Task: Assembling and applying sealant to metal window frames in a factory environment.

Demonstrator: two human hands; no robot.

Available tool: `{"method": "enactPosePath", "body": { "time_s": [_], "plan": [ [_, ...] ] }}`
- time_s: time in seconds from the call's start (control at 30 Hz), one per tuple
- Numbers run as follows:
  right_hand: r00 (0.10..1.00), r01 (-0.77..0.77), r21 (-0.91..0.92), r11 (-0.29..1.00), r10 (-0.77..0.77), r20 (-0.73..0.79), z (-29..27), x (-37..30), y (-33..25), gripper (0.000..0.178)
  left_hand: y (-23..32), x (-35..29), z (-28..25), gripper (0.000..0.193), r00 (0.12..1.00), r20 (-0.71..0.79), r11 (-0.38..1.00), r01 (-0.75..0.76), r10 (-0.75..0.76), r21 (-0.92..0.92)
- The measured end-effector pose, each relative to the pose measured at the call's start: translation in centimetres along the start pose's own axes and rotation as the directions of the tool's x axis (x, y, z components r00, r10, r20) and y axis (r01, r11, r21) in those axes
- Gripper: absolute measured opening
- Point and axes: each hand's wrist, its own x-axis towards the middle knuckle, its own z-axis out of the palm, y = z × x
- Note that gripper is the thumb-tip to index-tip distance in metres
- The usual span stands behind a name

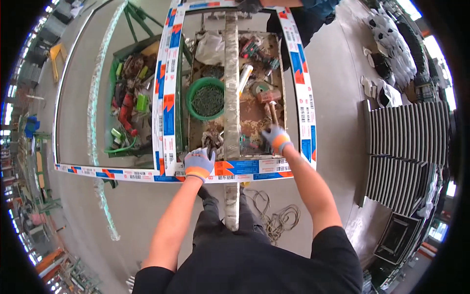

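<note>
My left hand [198, 163], in a grey and orange glove, is closed over the near rail of a large rectangular frame [242, 167] wrapped in printed white, blue and red film. A dark object [211, 143] shows just beyond its thumb; I cannot tell what it is. My right hand [277, 138], gloved alike, is closed around the lower end of a mallet's [270, 96] wooden handle. The mallet's reddish-brown head points away from me, over the tool tray [254, 117] below the frame. A long, scuffed metal bar [232, 88] passes under the frame between my hands.
A green bowl of screws [207, 99], a power drill [252, 48] and a tape roll [260, 88] lie in the tray. Left of it stands a cluttered green bin [134, 98]. Coiled rope [281, 218] lies by my feet. At the far rail is another person's gloved hand [250, 6]. Stacked profiles [406, 132] stand right.
</note>
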Motion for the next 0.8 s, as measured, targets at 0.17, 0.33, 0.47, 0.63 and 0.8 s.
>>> {"method": "enactPosePath", "body": {
  "time_s": [0.17, 0.33, 0.47, 0.63, 0.8],
  "plan": [
    [0.981, -0.102, -0.115, 0.988, 0.081, -0.178, 6.4, 16.5, 14.8, 0.06, 2.6, 1.5, -2.6, 0.036, 0.961, 0.246, 0.99, -0.105, 0.125, -0.09],
    [0.997, -0.077, -0.366, 0.927, 0.069, -0.037, 11.0, 19.3, 12.3, 0.055, -0.3, 0.4, -1.7, 0.032, 0.976, 0.217, 0.987, 0.004, 0.031, -0.161],
    [0.979, -0.192, -0.238, 0.952, 0.169, -0.111, 9.3, 25.1, 17.7, 0.058, 0.7, 1.5, -0.5, 0.032, 0.992, 0.081, 0.971, -0.078, 0.098, -0.226],
    [0.974, -0.152, -0.458, 0.876, 0.21, 0.079, 8.8, 20.4, 9.6, 0.053, -1.1, 0.2, -1.0, 0.035, 0.975, 0.211, 0.973, -0.017, 0.067, -0.231],
    [0.941, -0.32, 0.114, 0.941, 0.33, -0.077, 3.5, 18.4, 3.6, 0.029, -1.2, -0.1, -0.7, 0.037, 0.982, 0.181, 0.984, -0.024, 0.057, -0.178]
  ]
}}
